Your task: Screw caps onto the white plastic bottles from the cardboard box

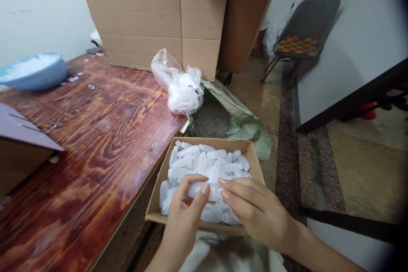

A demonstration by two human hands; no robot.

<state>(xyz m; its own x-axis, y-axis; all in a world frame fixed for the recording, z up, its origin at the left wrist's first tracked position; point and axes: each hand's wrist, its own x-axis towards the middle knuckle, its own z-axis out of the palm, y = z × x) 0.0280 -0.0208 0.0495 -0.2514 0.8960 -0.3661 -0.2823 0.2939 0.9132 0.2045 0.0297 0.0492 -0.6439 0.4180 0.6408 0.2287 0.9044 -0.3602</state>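
we see both hands over an uncovered cardboard box (219, 228), with one translucent white piece (215, 193) between them. our left hand (188, 204) is curled round the left part of the piece, thumb on the near side and forefinger on the far side, so it is closed on it. our right hand (256, 208) comes in from the other side, fingers bent and bunched together, fingertips touching the right end of the piece; its thumb is hidden from us, so we cannot tell whether it grips or only touches. the piece lies just above a heap of similar pieces (185, 161) that fills much of the box, jumbled at all angles.

to the left of the box we have the reddish-brown desk (127, 114). at its far left stands a blue basin (35, 78) heaped with white bits, and nearer us a box with a pale purple top (25, 125). a crumpled clear plastic bag (185, 100) rests at the desk's far edge, before a large cardboard carton (143, 17). beyond our box a green sack (256, 129) gapes, and a grey chair (315, 17) stands farther off.
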